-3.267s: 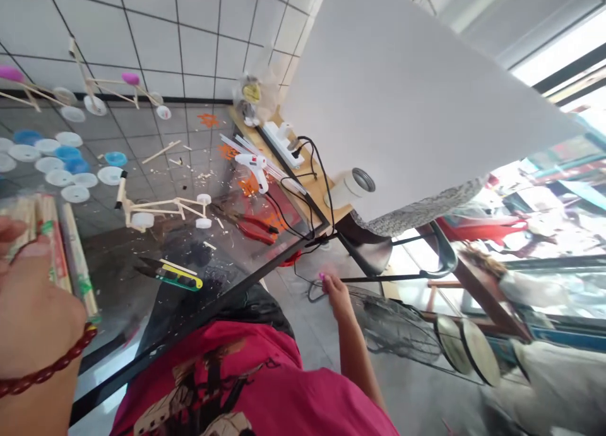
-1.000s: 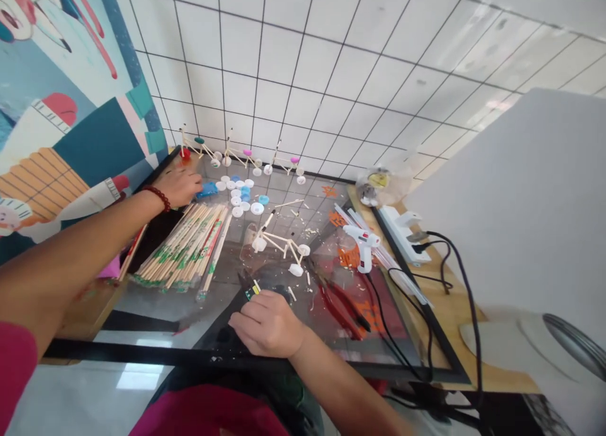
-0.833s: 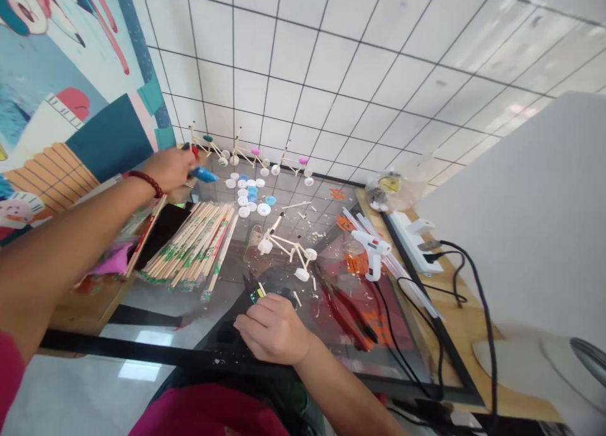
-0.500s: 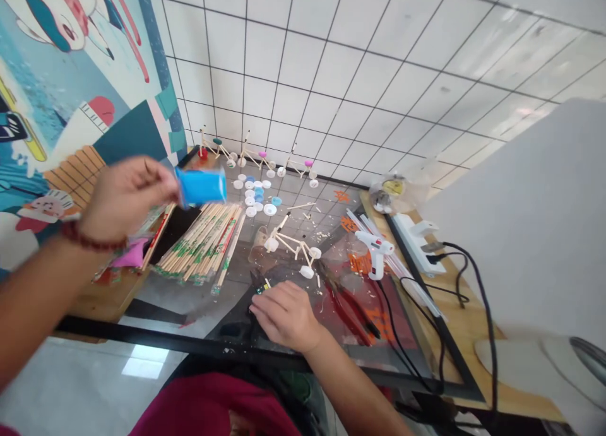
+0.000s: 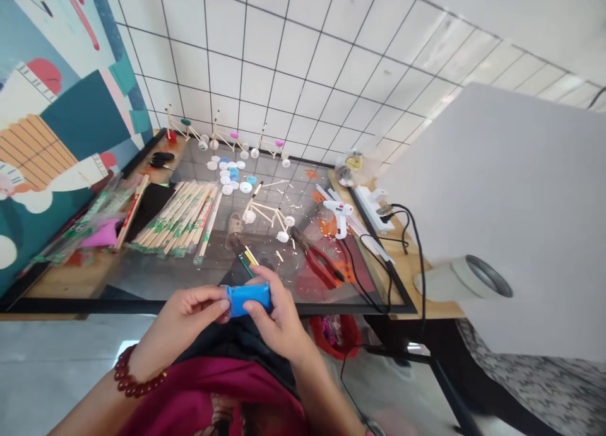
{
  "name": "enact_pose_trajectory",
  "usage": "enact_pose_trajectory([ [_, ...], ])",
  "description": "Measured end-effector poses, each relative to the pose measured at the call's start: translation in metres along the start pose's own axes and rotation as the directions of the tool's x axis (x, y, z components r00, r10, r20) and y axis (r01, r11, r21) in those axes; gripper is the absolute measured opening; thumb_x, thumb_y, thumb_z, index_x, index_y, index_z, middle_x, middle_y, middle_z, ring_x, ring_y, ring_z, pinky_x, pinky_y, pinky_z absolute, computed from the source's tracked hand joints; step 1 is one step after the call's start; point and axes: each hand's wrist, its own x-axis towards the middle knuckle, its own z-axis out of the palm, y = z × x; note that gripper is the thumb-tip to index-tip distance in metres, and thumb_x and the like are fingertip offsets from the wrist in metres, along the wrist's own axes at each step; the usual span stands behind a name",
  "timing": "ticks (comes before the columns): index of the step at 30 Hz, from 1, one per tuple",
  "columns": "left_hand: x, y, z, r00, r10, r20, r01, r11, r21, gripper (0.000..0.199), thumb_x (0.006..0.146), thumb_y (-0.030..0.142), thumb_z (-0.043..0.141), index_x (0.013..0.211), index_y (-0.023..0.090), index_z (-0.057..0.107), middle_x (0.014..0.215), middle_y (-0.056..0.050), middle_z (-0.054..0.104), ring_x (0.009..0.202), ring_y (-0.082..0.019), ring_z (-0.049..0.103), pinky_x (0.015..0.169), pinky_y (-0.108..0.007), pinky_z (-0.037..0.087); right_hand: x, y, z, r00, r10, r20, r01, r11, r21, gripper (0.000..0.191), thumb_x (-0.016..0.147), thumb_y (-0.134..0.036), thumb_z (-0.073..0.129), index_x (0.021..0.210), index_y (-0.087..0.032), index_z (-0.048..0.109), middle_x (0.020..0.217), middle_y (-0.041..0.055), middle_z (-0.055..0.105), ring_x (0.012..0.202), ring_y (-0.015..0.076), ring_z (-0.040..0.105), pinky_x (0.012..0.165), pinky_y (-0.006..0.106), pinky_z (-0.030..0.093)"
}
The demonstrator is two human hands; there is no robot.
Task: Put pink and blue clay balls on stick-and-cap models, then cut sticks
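Above the table's front edge, my left hand, with a beaded bracelet at the wrist, pinches the left end of a small blue packet in clear wrapping. My right hand grips its other end, thumb on the front and fingers behind. Just beyond the right fingers lies a slim green and yellow tool; its lower end is hidden. A small bicycle model of wooden sticks, with white cap-like wheels, stands farther in. Red-handled pliers rest to its right.
Bundled wrapped chopsticks lie left, near a pink packet. White and blue caps sit behind, with several stick models along the wall. At right are a glue gun, its cord, and a power strip.
My left hand has brought the blue packet down and right to my front. My right hand has drawn back from the tool and taken hold of the packet. The view has shifted.
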Motion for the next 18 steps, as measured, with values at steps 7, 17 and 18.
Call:
enact_pose_trajectory([
  [7,-0.007,0.000,0.014,0.981,0.096,-0.169,-0.085,0.994,0.074,0.021,0.065,0.043,0.079,0.059,0.023,0.074,0.057,-0.003,0.066,0.057,-0.018,0.060,0.058,-0.029,0.052,-0.002,-0.002,0.004,0.997,-0.064,-0.038,0.062,0.996,-0.056,0.051,0.098,-0.037,0.058,0.143,-0.022,0.040,0.106,0.0062,0.071,0.090,0.0165,0.069,0.084,0.030,0.057],
  [17,-0.003,-0.004,0.014,0.993,0.024,-0.114,-0.035,0.995,-0.098,0.023,0.068,0.045,0.082,0.071,0.022,0.076,0.066,-0.003,0.068,0.057,-0.017,0.062,0.057,-0.030,0.055,-0.002,0.010,0.005,0.995,0.085,-0.046,-0.077,0.984,0.159,0.053,0.097,-0.053,0.057,0.139,-0.022,0.046,0.101,0.0048,0.067,0.083,0.0154,0.064,0.076,0.028,0.054],
  [18,-0.003,-0.005,0.014,0.995,0.022,-0.098,-0.030,0.996,-0.088,0.023,0.068,0.045,0.083,0.071,0.022,0.076,0.066,-0.004,0.069,0.057,-0.018,0.063,0.058,-0.031,0.056,-0.001,0.011,0.005,0.995,0.090,-0.036,-0.083,0.984,0.160,0.053,0.097,-0.052,0.057,0.139,-0.023,0.046,0.101,0.0046,0.067,0.083,0.0153,0.065,0.076,0.028,0.054],
])
